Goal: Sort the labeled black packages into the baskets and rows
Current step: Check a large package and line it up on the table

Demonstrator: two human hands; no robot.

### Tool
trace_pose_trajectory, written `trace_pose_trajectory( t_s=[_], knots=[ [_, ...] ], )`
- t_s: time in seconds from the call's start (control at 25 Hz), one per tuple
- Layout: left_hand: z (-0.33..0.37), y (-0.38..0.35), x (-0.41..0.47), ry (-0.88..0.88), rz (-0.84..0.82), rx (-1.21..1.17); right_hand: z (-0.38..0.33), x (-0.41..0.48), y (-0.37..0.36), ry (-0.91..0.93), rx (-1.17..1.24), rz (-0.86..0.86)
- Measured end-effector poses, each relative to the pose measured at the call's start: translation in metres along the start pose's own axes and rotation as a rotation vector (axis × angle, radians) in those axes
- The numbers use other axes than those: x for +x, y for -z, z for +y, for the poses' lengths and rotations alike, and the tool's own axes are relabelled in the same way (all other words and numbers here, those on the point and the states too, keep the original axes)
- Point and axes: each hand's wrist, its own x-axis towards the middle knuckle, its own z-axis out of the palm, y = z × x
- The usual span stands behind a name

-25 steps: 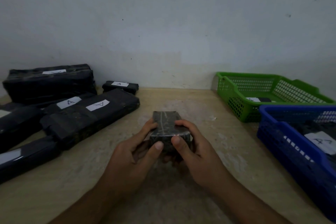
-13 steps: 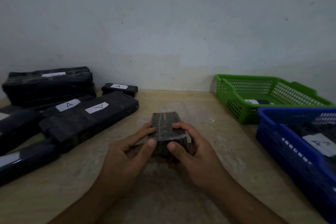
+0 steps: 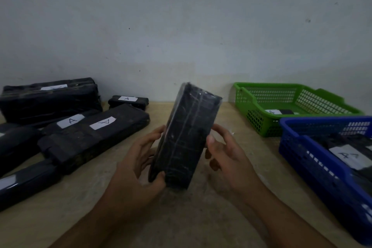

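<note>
The left hand (image 3: 138, 167) pinching its lower corner and the right hand (image 3: 227, 157) curled round its other edge hold the black wrapped package (image 3: 185, 137) tilted upright over the wooden table (image 3: 237, 119), seemingly hunting a label not visible here, before choosing the green basket (image 3: 251, 88), the blue basket (image 3: 291, 127) or the row of A-labelled packages (image 3: 94, 133).

Non-task stuff only: table (image 3: 84, 197), light tan wood-look top, scuffed, with pale worn patches mid-surface. Back edge butts against the wall (image 3: 181, 26). The wall is plain, off-white, dimly lit, with a few dark specks, the largest being the smudge (image 3: 308, 20) upper right.
</note>
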Motion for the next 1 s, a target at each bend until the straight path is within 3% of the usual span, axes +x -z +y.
trace_pose_trajectory(
  t_s=[0.28,0.4,0.68,0.84,1.0],
  knots=[
    [-0.003,0.011,0.003,-0.060,0.025,0.405,-0.013,-0.001,0.000,0.022,0.242,-0.028],
    [-0.003,0.014,0.004,-0.105,0.045,0.518,-0.013,-0.004,-0.002,0.087,0.190,-0.019],
    [-0.002,0.011,-0.002,-0.098,0.013,0.234,-0.004,-0.014,-0.009,0.245,-0.094,-0.132],
    [0.002,0.001,-0.003,-0.019,-0.070,0.196,0.009,-0.015,-0.013,0.157,-0.239,-0.179],
    [-0.004,-0.001,-0.002,0.035,-0.094,0.227,0.015,-0.016,-0.019,0.092,-0.234,-0.194]
  ],
)
